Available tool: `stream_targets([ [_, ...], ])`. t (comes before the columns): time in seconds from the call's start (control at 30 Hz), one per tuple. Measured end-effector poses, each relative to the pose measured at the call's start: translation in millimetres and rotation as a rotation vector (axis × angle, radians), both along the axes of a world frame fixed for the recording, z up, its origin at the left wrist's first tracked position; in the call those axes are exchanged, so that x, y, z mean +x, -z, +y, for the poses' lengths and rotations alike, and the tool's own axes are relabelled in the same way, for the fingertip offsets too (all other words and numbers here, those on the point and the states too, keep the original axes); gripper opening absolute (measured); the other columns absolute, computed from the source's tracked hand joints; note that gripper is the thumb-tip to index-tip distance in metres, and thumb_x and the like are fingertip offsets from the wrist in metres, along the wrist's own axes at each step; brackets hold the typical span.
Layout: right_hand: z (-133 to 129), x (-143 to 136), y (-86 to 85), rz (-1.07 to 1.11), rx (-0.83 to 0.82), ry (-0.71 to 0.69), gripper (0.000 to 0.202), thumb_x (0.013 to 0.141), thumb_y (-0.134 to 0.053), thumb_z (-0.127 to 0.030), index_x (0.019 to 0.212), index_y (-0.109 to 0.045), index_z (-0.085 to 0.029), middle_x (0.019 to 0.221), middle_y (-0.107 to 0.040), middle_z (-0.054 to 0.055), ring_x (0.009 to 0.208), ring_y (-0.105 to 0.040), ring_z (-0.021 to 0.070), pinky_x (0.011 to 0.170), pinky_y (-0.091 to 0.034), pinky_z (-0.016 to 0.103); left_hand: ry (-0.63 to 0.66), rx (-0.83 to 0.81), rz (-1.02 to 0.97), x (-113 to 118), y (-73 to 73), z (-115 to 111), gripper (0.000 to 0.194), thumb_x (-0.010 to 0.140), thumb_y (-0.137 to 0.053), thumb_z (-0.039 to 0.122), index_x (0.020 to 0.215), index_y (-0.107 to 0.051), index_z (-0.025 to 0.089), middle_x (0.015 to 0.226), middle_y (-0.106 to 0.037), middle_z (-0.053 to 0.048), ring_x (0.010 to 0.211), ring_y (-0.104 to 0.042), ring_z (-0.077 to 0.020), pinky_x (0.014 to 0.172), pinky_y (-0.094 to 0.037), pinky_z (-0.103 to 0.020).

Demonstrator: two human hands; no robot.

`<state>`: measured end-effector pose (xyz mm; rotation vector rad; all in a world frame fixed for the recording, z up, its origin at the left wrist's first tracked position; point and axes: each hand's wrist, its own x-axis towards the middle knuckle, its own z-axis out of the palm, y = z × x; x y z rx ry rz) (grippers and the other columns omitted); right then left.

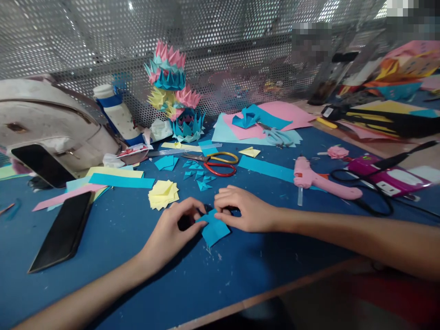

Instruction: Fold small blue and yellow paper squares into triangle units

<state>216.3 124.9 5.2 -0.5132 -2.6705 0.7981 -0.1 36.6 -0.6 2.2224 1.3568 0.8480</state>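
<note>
A small square of blue paper [216, 230] lies on the table in front of me, with faint creases in it. My left hand [182, 222] pinches its left edge between thumb and fingers. On the upper right edge, my right hand [240, 208] has its thumb and curled fingers closed on the same sheet. Just beyond my hands are small folded blue paper triangles [204, 183] and scissors [220, 164] with one yellow and one red handle. Left of them sits a stack of yellow paper squares [163, 194].
Left: two phones [63, 231], paper strips [122, 180], a backpack [51, 123] and a bottle [118, 114]. A folded-paper tower [187, 123] stands at the back by the perforated metal panel. Right: a pink glue gun [319, 181], a purple power strip [385, 176] and cords.
</note>
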Motion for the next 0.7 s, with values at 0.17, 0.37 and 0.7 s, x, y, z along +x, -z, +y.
stream_targets([
  [0.17, -1, 1, 3.0, -0.068, 0.103, 0.042, 0.023, 0.09, -0.059, -0.027, 0.07, -0.054, -0.017, 0.07, -0.053, -0.002, 0.072, -0.044, 0.013, 0.072, -0.026, 0.029, 0.084, 0.197, 0.176, -5, 4.2, -16, 0.023, 0.105, -0.047, 0.022, 0.112, -0.068, 0.026, 0.119, -0.067, -0.005, 0.105, -0.056, -0.0252, 0.088, -0.038, -0.041],
  [0.37, -1, 4, 5.7, -0.008, 0.185, 0.065, 0.014, 0.091, -0.064, -0.03, 0.082, -0.062, -0.019, 0.077, -0.062, -0.003, 0.074, -0.05, 0.0129, 0.074, -0.029, 0.029, 0.205, 0.444, 0.497, -5, 1.9, -28, 0.042, 0.109, -0.025, 0.017, 0.128, -0.063, 0.012, 0.129, -0.067, -0.007, 0.109, -0.058, -0.0238, 0.096, -0.033, -0.041],
  [0.7, 7, 11, 3.0, 0.189, 0.415, -0.206, 0.02, 0.103, -0.053, -0.028, 0.099, -0.07, -0.018, 0.1, -0.075, 0.001, 0.087, -0.058, 0.0137, 0.078, -0.036, 0.03, 0.161, 0.41, 0.511, -5, 3.8, -28, 0.045, 0.11, -0.023, 0.018, 0.125, -0.066, 0.015, 0.124, -0.069, -0.007, 0.109, -0.059, -0.0246, 0.098, -0.033, -0.041],
])
